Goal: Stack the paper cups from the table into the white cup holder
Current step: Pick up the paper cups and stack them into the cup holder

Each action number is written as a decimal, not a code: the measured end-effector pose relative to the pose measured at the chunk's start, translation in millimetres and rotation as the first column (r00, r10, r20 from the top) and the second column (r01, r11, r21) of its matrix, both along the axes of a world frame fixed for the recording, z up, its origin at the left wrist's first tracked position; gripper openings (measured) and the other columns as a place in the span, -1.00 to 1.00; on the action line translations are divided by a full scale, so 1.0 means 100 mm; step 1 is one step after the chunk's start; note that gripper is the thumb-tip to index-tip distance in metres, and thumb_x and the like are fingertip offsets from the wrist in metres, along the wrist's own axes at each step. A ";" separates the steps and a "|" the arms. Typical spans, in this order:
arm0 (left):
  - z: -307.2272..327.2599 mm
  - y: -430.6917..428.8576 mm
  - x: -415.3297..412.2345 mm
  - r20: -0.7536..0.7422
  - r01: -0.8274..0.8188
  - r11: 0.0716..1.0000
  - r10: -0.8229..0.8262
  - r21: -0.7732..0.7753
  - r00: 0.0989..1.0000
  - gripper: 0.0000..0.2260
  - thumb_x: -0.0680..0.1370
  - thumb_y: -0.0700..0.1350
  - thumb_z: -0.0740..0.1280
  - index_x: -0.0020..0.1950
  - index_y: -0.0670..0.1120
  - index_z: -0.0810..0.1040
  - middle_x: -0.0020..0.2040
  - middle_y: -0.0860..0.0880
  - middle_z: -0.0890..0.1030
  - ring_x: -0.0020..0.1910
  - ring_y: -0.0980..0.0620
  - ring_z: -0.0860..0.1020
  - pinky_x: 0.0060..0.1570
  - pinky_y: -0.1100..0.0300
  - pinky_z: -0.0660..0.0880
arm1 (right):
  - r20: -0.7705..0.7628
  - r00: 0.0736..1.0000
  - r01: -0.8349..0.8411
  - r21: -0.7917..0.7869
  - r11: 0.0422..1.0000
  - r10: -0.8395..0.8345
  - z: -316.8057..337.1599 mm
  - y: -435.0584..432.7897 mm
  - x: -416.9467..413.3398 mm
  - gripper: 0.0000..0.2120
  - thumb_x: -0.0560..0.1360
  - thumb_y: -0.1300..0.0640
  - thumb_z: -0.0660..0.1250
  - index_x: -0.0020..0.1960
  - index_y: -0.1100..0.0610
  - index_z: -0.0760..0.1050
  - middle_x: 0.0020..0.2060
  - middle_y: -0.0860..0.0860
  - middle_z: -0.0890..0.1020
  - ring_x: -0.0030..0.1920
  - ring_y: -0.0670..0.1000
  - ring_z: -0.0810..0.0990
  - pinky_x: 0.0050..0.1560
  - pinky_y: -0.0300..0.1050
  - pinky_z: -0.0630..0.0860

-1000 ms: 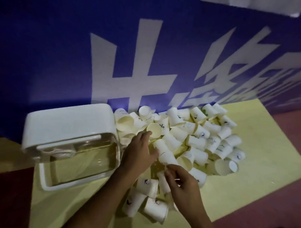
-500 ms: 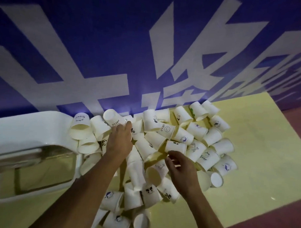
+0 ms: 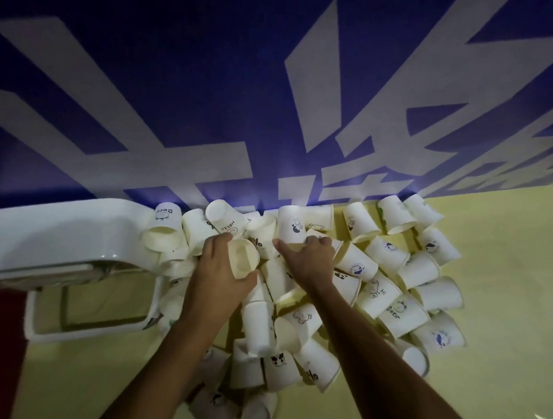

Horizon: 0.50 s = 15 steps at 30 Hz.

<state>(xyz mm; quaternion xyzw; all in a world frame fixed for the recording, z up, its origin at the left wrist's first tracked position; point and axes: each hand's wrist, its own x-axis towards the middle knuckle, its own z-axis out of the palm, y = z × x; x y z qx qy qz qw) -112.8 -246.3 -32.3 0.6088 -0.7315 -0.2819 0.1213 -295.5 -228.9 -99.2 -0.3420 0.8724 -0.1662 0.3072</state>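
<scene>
Left hand (image 3: 218, 270) is wrapped round an open-mouthed cup (image 3: 242, 260), rim turned up toward the camera, and the right hand (image 3: 309, 262) is right beside it, thumb and curled fingers pinching the lower end of a printed cup (image 3: 292, 227) at the far edge of the heap. The pile of paper cups (image 3: 388, 294) sprawls across the yellow table (image 3: 501, 280), lying every which way, and the white cup holder (image 3: 64, 230) sits at the left, touching the heap.

The step looks like nesting one cup into the other. To do it cleanly, both should point the same way, base into mouth, slid straight and not squeezed, since thin paper walls will likely buckle. Lifting clear of neighbours should avoid scattering the heap.
</scene>
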 end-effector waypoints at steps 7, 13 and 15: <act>0.16 0.03 0.24 -0.160 -0.080 0.995 0.070 -0.062 0.985 -0.40 0.37 0.05 0.61 0.34 -0.04 0.49 0.25 0.01 0.51 0.14 0.11 0.44 -0.01 0.33 0.34 | 0.304 0.936 0.281 -0.351 0.893 -0.175 0.23 0.28 0.02 -0.41 0.38 -0.05 0.58 0.28 0.01 0.38 0.13 -0.02 0.53 0.13 0.04 0.60 -0.19 -0.23 0.58; 0.29 0.12 0.92 -0.212 -0.121 0.992 0.112 -0.030 0.971 -0.35 0.35 0.08 0.63 0.37 0.06 0.47 0.27 0.07 0.52 0.19 0.04 0.52 0.09 0.09 0.53 | 0.411 0.909 0.274 -0.477 0.835 -0.063 0.74 0.61 0.32 -0.20 0.36 0.02 0.63 0.48 -0.11 0.30 0.34 -0.06 0.48 0.15 -0.08 0.64 -0.06 -0.16 0.69; 0.31 0.16 1.25 -0.187 -0.114 0.992 0.102 -0.054 0.977 -0.34 0.34 0.08 0.64 0.37 0.07 0.47 0.26 0.08 0.53 0.21 0.06 0.50 0.13 0.13 0.50 | 0.347 0.937 0.213 -0.500 0.840 -0.031 0.87 0.67 0.55 -0.21 0.34 -0.05 0.64 0.46 -0.10 0.34 0.30 -0.11 0.50 0.14 -0.12 0.61 -0.08 -0.21 0.66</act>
